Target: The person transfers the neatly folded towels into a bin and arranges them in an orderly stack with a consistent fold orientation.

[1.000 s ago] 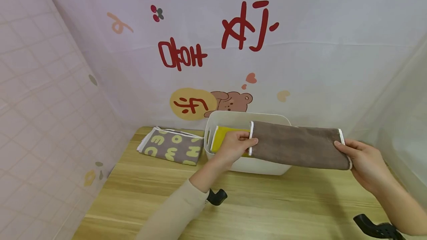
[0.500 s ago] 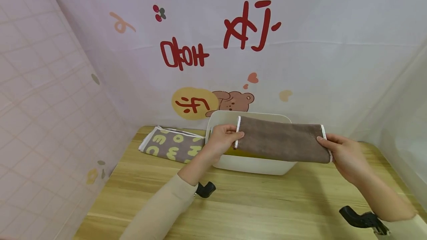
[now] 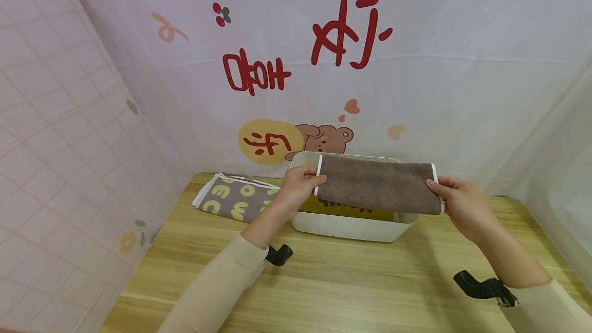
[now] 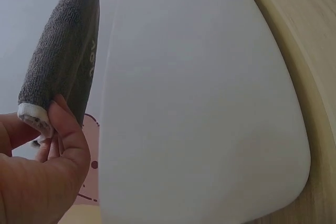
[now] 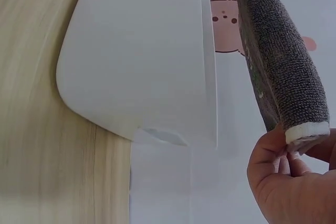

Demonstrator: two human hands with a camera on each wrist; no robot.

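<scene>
A folded grey-brown towel (image 3: 376, 184) with white edging is stretched sideways above a white plastic bin (image 3: 351, 227). My left hand (image 3: 298, 189) pinches its left end between thumb and fingers; my right hand (image 3: 462, 204) pinches its right end. Inside the bin, partly hidden under the held towel, lies a yellow cloth (image 3: 339, 209) with dark lettering. In the left wrist view, the towel (image 4: 63, 40) rises from the pinching fingers beside the bin wall (image 4: 199, 98). The right wrist view has the towel's other end (image 5: 286, 56) held near its white hem.
Left of the bin, a folded grey towel (image 3: 238, 199) with yellow letters lies on the wooden table (image 3: 347, 281). Behind the bin stands a white printed backdrop (image 3: 439, 66). A black bracket (image 3: 481, 287) is on the right wrist, another black bracket (image 3: 279, 255) on the left.
Both hands have carried the towel leftward and slightly away, so it is now more squarely over the bin. More of the lettered yellow cloth shows below it. Both grips stay the same.
</scene>
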